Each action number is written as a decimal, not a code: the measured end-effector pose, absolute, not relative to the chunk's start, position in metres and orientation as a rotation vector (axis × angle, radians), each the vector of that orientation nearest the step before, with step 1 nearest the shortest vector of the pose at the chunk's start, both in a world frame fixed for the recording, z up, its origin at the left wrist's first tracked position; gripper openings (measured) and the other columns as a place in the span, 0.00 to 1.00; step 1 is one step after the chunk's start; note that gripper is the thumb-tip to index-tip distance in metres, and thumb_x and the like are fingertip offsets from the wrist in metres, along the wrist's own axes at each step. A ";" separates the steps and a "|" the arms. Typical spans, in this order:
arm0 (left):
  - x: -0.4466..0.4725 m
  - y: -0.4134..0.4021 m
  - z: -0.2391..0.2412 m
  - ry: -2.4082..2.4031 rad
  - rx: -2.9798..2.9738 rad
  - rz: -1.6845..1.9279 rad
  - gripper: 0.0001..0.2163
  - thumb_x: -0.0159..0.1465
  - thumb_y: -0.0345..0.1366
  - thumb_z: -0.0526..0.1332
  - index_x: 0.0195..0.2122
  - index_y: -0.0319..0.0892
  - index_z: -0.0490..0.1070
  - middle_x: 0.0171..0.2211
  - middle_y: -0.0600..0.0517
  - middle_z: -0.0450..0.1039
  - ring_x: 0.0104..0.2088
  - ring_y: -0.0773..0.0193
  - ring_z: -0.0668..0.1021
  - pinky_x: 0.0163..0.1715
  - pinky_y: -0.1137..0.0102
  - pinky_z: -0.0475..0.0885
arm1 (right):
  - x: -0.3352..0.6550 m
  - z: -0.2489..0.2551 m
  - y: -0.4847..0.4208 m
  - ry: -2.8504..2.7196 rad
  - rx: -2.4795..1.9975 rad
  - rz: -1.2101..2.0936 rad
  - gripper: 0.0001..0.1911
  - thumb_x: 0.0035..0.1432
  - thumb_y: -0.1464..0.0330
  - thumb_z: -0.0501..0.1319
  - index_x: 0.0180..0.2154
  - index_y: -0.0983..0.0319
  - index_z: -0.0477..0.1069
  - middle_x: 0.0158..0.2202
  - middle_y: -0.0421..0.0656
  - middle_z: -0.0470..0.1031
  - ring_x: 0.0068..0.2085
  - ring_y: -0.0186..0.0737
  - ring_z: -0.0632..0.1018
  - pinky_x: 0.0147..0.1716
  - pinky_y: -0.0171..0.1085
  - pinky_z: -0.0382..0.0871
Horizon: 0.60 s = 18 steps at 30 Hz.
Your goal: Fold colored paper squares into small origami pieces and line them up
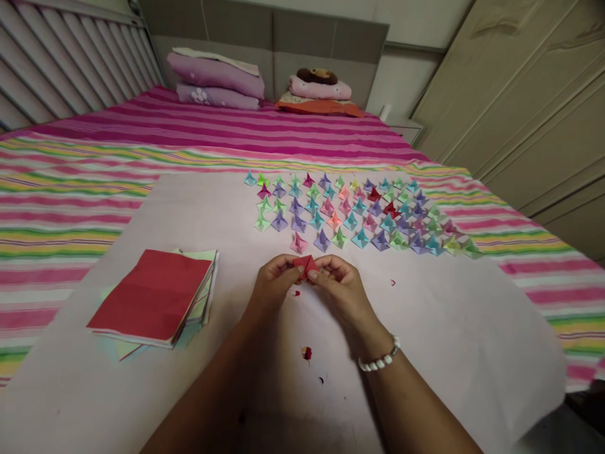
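A small folded piece of red paper (pixel 304 263) is pinched between my two hands, held just above the white sheet (pixel 227 391). My left hand (pixel 276 277) grips its left side with thumb and fingertips. On the other side, my right hand (pixel 338 280) has its thumb pressed on the lower right corner, fingers curled behind. A diagonal crease shows across the paper's face. Beyond my hands stand rows of small folded paper shapes (pixel 322 239) in green, blue, purple, pink and red. A stack of coloured paper with a red sheet (pixel 151 293) on top lies to the left.
Red scraps (pixel 307 353) lie on the white sheet near my forearms. Under the sheet is a striped bedspread (pixel 51 217). Folded purple bedding (pixel 217 72) and a pile with an orange cloth (pixel 321 107) sit by the headboard (pixel 321 38). A wardrobe (pixel 534 94) stands right.
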<state>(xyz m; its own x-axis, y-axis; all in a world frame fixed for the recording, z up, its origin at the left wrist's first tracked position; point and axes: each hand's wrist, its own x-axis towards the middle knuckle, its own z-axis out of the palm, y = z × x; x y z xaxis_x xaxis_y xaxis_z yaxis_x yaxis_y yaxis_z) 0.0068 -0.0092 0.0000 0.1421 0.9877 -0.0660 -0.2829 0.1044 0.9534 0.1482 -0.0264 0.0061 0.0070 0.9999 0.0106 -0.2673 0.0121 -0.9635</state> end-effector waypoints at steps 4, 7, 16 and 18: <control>0.008 -0.009 0.003 0.922 0.956 1.167 0.06 0.49 0.35 0.68 0.27 0.40 0.74 0.22 0.55 0.74 0.24 0.69 0.73 0.28 0.73 0.66 | 0.148 0.005 -0.027 -0.988 -0.997 1.287 0.10 0.41 0.65 0.73 0.28 0.60 0.76 0.21 0.37 0.76 0.23 0.34 0.73 0.26 0.35 0.66; 0.008 -0.011 0.009 0.912 0.951 1.134 0.06 0.49 0.34 0.68 0.27 0.40 0.73 0.23 0.55 0.75 0.24 0.69 0.74 0.29 0.73 0.67 | 0.148 0.005 -0.026 -0.973 -1.008 1.266 0.08 0.41 0.67 0.72 0.27 0.60 0.77 0.20 0.37 0.76 0.23 0.34 0.73 0.25 0.34 0.66; 0.007 -0.014 0.008 0.851 0.947 1.109 0.05 0.51 0.33 0.67 0.29 0.40 0.76 0.22 0.53 0.76 0.24 0.70 0.73 0.25 0.74 0.64 | 0.148 0.007 -0.027 -0.910 -0.953 1.294 0.04 0.43 0.72 0.69 0.27 0.60 0.78 0.21 0.38 0.77 0.25 0.34 0.75 0.29 0.35 0.69; 0.008 -0.015 0.008 0.831 0.919 1.116 0.05 0.51 0.33 0.67 0.29 0.40 0.76 0.22 0.53 0.76 0.24 0.70 0.73 0.25 0.75 0.64 | 0.147 0.009 -0.027 -0.886 -0.928 1.304 0.04 0.43 0.73 0.68 0.26 0.59 0.78 0.21 0.37 0.76 0.25 0.33 0.74 0.30 0.35 0.68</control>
